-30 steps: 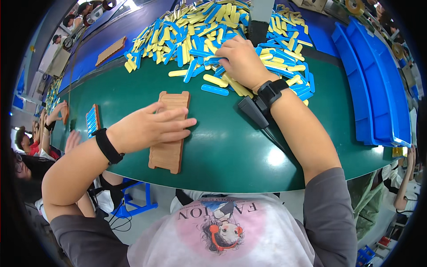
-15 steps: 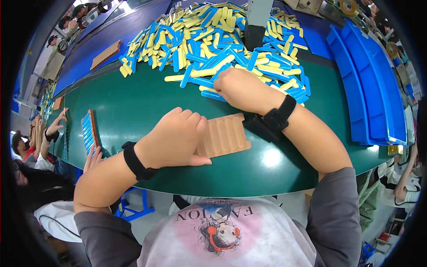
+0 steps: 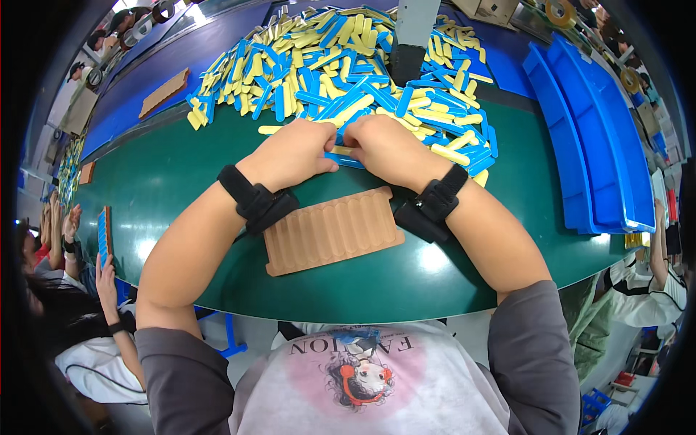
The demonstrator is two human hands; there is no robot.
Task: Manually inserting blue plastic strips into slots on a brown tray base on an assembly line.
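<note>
My left hand point(image 3: 290, 154) and my right hand point(image 3: 395, 151) meet at the near edge of a heap of blue and yellow round-ended strips point(image 3: 304, 69), shaped like nail files. Fingers of both are closed in a pinch around a yellow strip point(image 3: 341, 151) that spans the small gap between them. Its ends are hidden by the fingers, and a blue strip shows just beneath. Closer to me, untouched, a brown board point(image 3: 333, 230) with a row of rounded grooves lies slightly tilted on the green table; its grooves hold nothing.
Two nested blue bins point(image 3: 591, 138) stand at the right. A grey post point(image 3: 415, 36) rises through the heap. Another brown board point(image 3: 164, 93) lies at the far left. At the left edge a co-worker's hand point(image 3: 106, 286) touches a board filled with blue strips point(image 3: 104, 232).
My left hand has let go of the grooved board and moved up and right to the heap, beside my right hand. The co-worker's filled board has shifted left and is held more upright.
</note>
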